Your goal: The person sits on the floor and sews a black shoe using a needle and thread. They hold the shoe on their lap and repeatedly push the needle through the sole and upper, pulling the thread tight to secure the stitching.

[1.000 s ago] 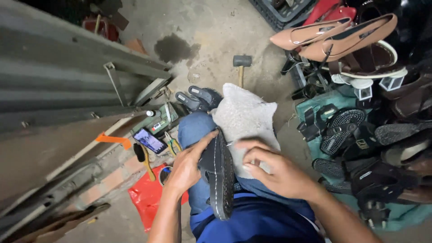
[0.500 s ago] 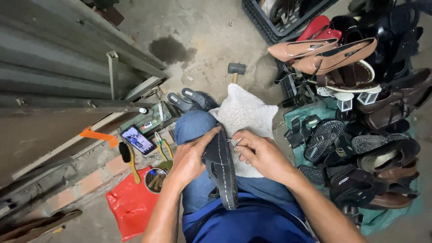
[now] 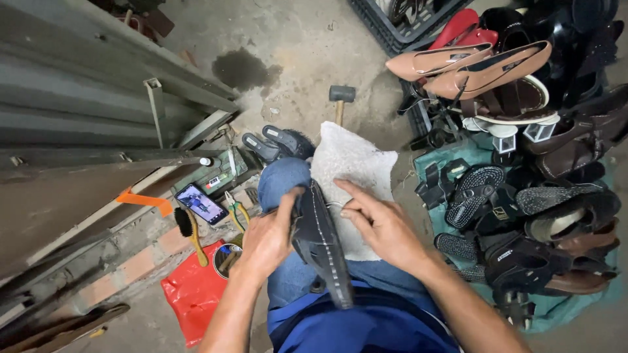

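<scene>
A dark sandal stands on its edge across my lap, sole side showing a line of light stitching. My left hand grips it from the left. My right hand rests against its right side, index finger stretched toward the upper sole, fingertips pinched on something thin that I cannot make out. Under the sandal a pale cloth covers my right knee, over blue jeans.
A heap of shoes and sandals lies on a green sheet at right. A mallet lies on the concrete ahead. At left sit a phone, pliers, a brush, a red bag and metal shutters.
The view has tilted slightly. My right index finger has stretched out along the sandal's upper edge. My left hand keeps its grip.
</scene>
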